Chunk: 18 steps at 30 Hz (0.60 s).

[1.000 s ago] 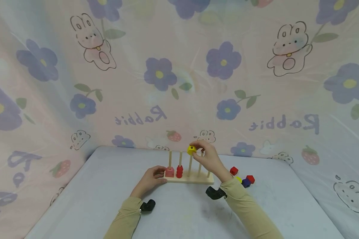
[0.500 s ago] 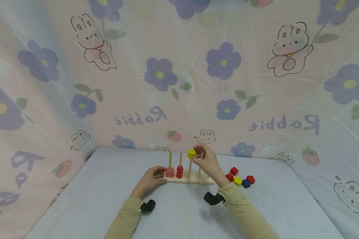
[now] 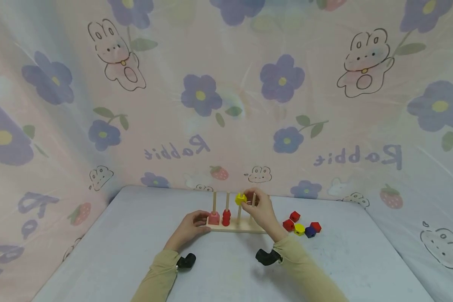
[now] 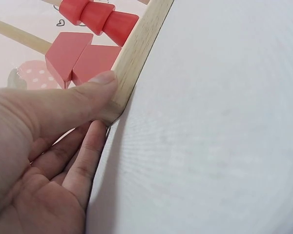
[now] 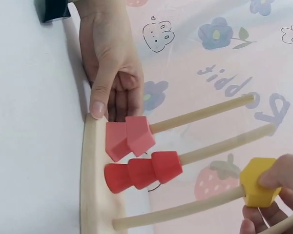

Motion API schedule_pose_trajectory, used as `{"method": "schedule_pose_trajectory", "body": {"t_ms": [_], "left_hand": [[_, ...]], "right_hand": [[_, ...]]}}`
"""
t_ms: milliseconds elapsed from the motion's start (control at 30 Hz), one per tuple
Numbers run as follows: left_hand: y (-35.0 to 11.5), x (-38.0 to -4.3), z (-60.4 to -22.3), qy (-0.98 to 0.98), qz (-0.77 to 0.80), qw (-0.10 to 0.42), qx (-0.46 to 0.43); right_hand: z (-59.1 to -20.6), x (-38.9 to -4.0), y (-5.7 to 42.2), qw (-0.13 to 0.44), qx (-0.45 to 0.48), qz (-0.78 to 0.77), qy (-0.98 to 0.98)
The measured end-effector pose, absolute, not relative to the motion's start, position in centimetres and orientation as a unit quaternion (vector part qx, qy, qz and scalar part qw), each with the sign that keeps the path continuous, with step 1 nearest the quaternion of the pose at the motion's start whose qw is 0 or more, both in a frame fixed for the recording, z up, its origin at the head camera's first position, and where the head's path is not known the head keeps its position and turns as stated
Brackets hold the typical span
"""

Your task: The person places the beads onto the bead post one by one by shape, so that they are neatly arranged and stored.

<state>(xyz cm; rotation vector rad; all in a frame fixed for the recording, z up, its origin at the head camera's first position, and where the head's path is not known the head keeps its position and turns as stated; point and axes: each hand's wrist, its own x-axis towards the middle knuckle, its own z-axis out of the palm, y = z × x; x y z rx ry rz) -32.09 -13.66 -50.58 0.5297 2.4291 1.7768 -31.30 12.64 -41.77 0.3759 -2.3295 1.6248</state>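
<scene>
In the head view my left hand (image 3: pixel 190 225) grips the left end of a wooden peg board (image 3: pixel 234 228). Its thumb lies on the front edge in the left wrist view, with the other fingers behind and below. Two pink blocks (image 5: pixel 128 137) sit on the first peg, and a stack of red beads (image 5: pixel 144 170) fills the bottom of the second. Between thumb and fingers, my right hand (image 3: pixel 262 212) pinches a yellow bead (image 5: pixel 256 183) at the top of the third peg (image 5: pixel 180 210). That peg runs into the bead.
Loose beads lie on the table right of the board: red ones (image 3: pixel 288 225), a yellow one (image 3: pixel 299 229) and a dark blue one (image 3: pixel 310 231). The fourth peg (image 3: pixel 253 200) stands close to my right fingers. A patterned cloth (image 3: pixel 226 126) hangs behind the table.
My right hand has come down with the yellow bead, from above the third peg onto its top. More of the loose beads show beside the forearm. My left hand stays put.
</scene>
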Motion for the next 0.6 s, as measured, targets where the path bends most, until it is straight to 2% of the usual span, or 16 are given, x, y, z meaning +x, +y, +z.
{"method": "schedule_pose_trajectory", "body": {"t_ms": [600], "left_hand": [[-13.6, -32.2, -51.0, 0.792, 0.584, 0.035, 0.173]], "right_hand": [[-47.5, -30.9, 12.3, 0.108, 0.083, 0.56, -0.818]]}}
